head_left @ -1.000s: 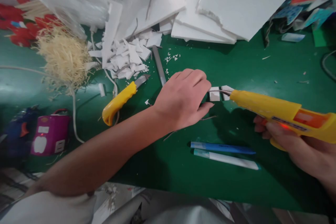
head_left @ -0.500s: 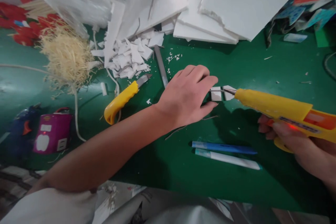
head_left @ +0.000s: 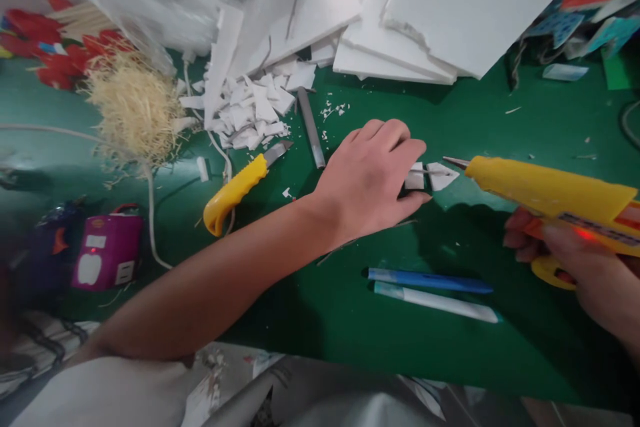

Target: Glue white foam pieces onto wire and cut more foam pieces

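My left hand (head_left: 373, 177) reaches across the green mat (head_left: 450, 127) with its fingers closed on a small white foam piece (head_left: 415, 178). A second, triangular foam piece (head_left: 443, 175) lies just right of it. My right hand (head_left: 575, 267) grips a yellow glue gun (head_left: 550, 197) by the handle. The gun's metal nozzle points left and hangs a little above and right of the foam pieces, apart from them.
A yellow utility knife (head_left: 240, 190), a metal blade strip (head_left: 311, 127), foam scraps (head_left: 250, 110) and white foam sheets (head_left: 450, 7) lie beyond the hands. Two pens (head_left: 430, 290) lie near the front. A straw pile (head_left: 133, 110) and a magenta box (head_left: 103, 253) sit left.
The glue gun has drawn back to the right and lifted off the foam pieces. My left hand has stayed on the small foam piece.
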Action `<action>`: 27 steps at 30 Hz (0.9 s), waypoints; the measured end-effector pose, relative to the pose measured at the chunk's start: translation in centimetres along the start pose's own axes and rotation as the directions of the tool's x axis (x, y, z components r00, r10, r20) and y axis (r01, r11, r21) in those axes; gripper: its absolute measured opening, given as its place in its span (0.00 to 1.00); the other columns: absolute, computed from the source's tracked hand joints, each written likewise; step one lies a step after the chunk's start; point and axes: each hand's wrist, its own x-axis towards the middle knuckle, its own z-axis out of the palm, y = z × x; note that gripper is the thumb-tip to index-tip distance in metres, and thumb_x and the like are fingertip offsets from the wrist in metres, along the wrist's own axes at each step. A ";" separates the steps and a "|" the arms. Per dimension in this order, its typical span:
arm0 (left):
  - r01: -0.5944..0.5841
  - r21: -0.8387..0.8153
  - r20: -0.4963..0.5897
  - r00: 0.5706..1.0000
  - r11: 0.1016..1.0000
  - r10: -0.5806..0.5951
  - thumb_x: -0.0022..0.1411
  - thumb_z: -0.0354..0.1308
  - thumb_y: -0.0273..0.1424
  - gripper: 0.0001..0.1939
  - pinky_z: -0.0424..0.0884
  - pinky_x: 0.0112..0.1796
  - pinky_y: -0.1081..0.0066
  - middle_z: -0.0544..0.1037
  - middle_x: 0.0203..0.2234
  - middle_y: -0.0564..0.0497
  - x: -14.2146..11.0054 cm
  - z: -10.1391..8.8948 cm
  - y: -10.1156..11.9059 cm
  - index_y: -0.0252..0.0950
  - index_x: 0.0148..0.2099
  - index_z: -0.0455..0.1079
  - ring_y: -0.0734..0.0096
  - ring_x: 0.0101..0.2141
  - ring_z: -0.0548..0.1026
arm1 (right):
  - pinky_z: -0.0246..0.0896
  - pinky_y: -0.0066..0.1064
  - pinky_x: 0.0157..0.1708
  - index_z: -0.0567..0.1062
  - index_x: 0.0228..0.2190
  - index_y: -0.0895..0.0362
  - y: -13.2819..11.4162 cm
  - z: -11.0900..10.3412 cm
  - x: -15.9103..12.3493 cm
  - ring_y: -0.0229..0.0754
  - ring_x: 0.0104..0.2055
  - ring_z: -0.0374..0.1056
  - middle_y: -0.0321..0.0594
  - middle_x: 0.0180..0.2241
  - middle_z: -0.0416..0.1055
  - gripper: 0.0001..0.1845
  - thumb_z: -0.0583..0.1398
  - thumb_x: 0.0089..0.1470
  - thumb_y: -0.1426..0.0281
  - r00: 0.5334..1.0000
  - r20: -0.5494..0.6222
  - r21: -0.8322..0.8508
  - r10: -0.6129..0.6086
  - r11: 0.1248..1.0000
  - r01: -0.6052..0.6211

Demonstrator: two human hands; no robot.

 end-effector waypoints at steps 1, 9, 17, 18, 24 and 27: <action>0.016 -0.004 0.011 1.000 1.000 -0.016 0.67 0.66 0.40 0.21 0.73 0.49 0.57 0.77 0.48 0.41 0.2 0.0 0.2 0.32 0.54 0.73 0.53 0.50 0.74 | 0.76 0.39 0.26 0.80 0.33 0.47 -0.1 0.0 0.0 0.49 0.29 0.76 0.42 0.31 0.80 0.25 0.65 0.52 0.39 1.000 0.005 0.001 -0.004 1.000 0.004; 0.102 -0.043 0.027 0.995 0.994 -0.101 0.65 0.69 0.41 0.21 0.73 0.49 0.56 0.75 0.48 0.42 1.0 0.1 1.6 0.34 0.52 0.73 0.54 0.50 0.73 | 0.75 0.41 0.25 0.79 0.33 0.48 -0.8 0.0 0.1 0.48 0.29 0.75 0.44 0.32 0.78 0.26 0.64 0.53 0.39 0.999 -0.022 -0.016 -0.032 0.999 0.032; 0.084 -0.081 0.002 0.996 0.993 -0.084 0.67 0.65 0.33 0.09 0.73 0.48 0.56 0.77 0.48 0.44 1.3 0.7 1.5 0.37 0.48 0.76 0.56 0.48 0.74 | 0.77 0.41 0.26 0.79 0.31 0.48 -1.0 -0.3 -0.2 0.49 0.31 0.76 0.45 0.33 0.80 0.26 0.65 0.53 0.39 0.997 -0.079 -0.062 -0.015 0.998 0.010; 0.078 -0.083 -0.003 0.997 0.993 -0.078 0.68 0.64 0.32 0.09 0.73 0.48 0.57 0.77 0.48 0.44 1.3 0.8 1.4 0.37 0.49 0.76 0.55 0.48 0.74 | 0.77 0.41 0.27 0.80 0.31 0.48 -1.0 -0.3 -0.2 0.49 0.31 0.76 0.45 0.33 0.80 0.26 0.65 0.52 0.39 0.997 -0.079 -0.062 -0.007 0.998 0.002; 0.071 -0.072 -0.008 0.997 0.995 -0.072 0.69 0.63 0.34 0.18 0.72 0.52 0.56 0.78 0.52 0.43 1.0 0.4 1.2 0.35 0.58 0.71 0.54 0.52 0.75 | 0.77 0.41 0.26 0.80 0.32 0.47 -0.4 -0.4 -0.2 0.49 0.31 0.77 0.45 0.33 0.81 0.29 0.65 0.49 0.36 0.998 -0.068 -0.066 0.018 0.998 -0.023; 0.034 -0.067 -0.010 0.999 0.997 -0.035 0.70 0.63 0.37 0.19 0.71 0.54 0.56 0.78 0.52 0.43 0.4 -0.2 0.5 0.34 0.58 0.70 0.55 0.54 0.75 | 0.77 0.41 0.26 0.80 0.31 0.47 -0.3 -0.4 0.0 0.48 0.28 0.76 0.43 0.31 0.80 0.29 0.64 0.49 0.34 0.999 -0.040 -0.060 -0.009 0.998 0.007</action>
